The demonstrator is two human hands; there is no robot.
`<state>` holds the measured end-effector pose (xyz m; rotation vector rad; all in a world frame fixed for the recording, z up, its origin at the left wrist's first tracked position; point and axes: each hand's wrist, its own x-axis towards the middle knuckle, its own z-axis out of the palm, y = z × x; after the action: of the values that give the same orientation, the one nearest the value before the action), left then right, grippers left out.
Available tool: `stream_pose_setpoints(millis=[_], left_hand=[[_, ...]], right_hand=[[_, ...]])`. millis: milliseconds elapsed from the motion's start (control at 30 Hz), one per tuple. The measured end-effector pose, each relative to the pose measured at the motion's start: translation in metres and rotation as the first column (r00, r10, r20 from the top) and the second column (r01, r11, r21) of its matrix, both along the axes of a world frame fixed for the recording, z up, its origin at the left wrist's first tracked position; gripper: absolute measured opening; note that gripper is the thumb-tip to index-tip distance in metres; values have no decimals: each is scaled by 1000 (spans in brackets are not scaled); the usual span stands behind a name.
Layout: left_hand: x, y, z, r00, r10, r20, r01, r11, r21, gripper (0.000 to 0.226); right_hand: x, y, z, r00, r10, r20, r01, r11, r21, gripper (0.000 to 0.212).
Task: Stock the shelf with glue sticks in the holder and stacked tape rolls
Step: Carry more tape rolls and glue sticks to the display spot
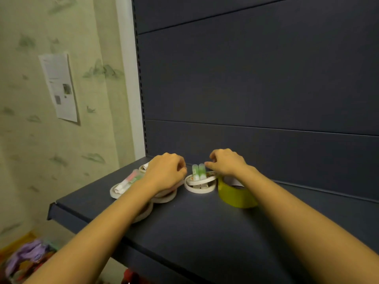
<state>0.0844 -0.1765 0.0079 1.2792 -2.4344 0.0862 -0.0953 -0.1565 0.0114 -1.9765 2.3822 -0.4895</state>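
On the dark shelf (pixel 201 220) lie several white tape rolls. Two green-capped glue sticks (pixel 198 171) stand upright inside stacked white tape rolls (pixel 200 186). My right hand (pixel 225 161) reaches over them, its fingertips touching the top of the right stick. A wide yellow tape roll (pixel 235 194) lies under my right wrist. My left hand (pixel 166 171) is curled over another white roll (pixel 164 196); what it grips is hidden. Further left, a pink-capped and a green-capped glue stick (pixel 129 181) lie across a white roll (pixel 114 191).
The shelf's dark back panel (pixel 256 89) rises just behind the items. A wallpapered wall with a taped paper sheet (pixel 59 87) is on the left. Colourful goods (pixel 26 257) sit below the shelf's left front edge. Another white roll (pixel 143 214) peeks from under my left forearm.
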Motion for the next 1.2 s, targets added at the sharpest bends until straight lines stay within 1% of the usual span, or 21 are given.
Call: stream_pose_setpoints(millis=[167, 233, 300, 367, 433, 533, 600, 700, 800, 867, 933, 1033, 1133, 1200], left_hand=[[13, -17, 0, 1000, -11, 14, 11, 1000, 0, 22], [18, -22, 0, 1000, -26, 3, 26, 1000, 13, 22], [19, -25, 0, 999, -43, -16, 44, 999, 31, 22], [16, -29, 1, 999, -51, -17, 52, 998, 35, 21], [10, -32, 2, 999, -46, -3, 46, 998, 39, 22], [-9, -41, 4, 999, -39, 32, 36, 994, 103, 25], [-25, -47, 3, 996, -22, 85, 9, 988, 152, 30], [-47, -55, -4, 984, 17, 179, -49, 983, 177, 35], [-60, -60, -13, 977, 41, 207, -89, 970, 226, 37], [-65, -63, -15, 977, 31, 209, -93, 951, 295, 32], [-68, -65, -14, 975, 10, 223, -85, 940, 329, 26], [-69, -63, -8, 985, -4, 170, -47, 954, 297, 25], [-69, -56, 7, 999, -32, 35, 24, 976, 218, 35], [-70, -49, 19, 992, -96, -85, 108, 984, 144, 35]], right_hand=[[18, -35, -9, 998, -33, 59, 25, 991, 133, 53], [20, -44, -15, 994, -33, 101, 17, 988, 155, 48], [20, -51, -17, 982, -32, 187, 6, 990, 139, 41], [20, -52, -16, 958, -20, 285, -7, 996, 93, 32], [19, -48, -10, 941, 16, 338, -20, 1000, 10, 24], [13, -33, 2, 937, 62, 343, -11, 989, -147, 20], [5, -18, 11, 935, 79, 346, 9, 969, -245, 19], [-7, 11, 23, 931, 98, 351, 38, 932, -361, 19], [-18, 38, 31, 941, 86, 328, 58, 912, -406, 20], [-24, 51, 32, 946, 60, 319, 81, 908, -412, 20], [-31, 62, 31, 946, 23, 324, 120, 901, -416, 20], [-38, 79, 29, 946, -30, 323, 169, 895, -413, 19], [-42, 98, 26, 945, -66, 322, 207, 881, -426, 20], [-45, 115, 26, 942, -96, 323, 243, 857, -455, 20]])
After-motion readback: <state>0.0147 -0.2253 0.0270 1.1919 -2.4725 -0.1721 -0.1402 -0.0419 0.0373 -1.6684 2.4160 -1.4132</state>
